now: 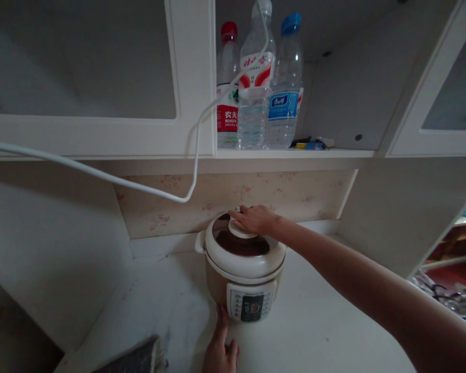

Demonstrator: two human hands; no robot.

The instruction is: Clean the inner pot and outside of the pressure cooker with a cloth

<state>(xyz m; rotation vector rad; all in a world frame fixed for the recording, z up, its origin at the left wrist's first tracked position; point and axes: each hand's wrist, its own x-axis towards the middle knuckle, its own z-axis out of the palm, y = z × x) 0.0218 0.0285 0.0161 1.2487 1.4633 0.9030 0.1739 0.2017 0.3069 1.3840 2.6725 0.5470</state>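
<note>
Two hands on my feed: right hand (254, 220) over the round cream lid knob (242, 234), can't tell if clamped; left hand (220, 352), fingers apart, at the base of the squat cream-and-tan electric cooker (217, 280). Cooker's on the white counter (314, 321), lid (235, 263) seated; I judge handling unfinished.

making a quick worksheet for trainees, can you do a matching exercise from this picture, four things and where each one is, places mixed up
Things:
1. Right hand
2. Left hand
3. Blue-capped bottle
4. White cable

Places:
A. On the open shelf
B. At the lower front of the cooker
C. Passing in front of a cabinet door
D. On top of the lid

Right pairs: 1-D, 2-B, 3-A, 4-C
</note>
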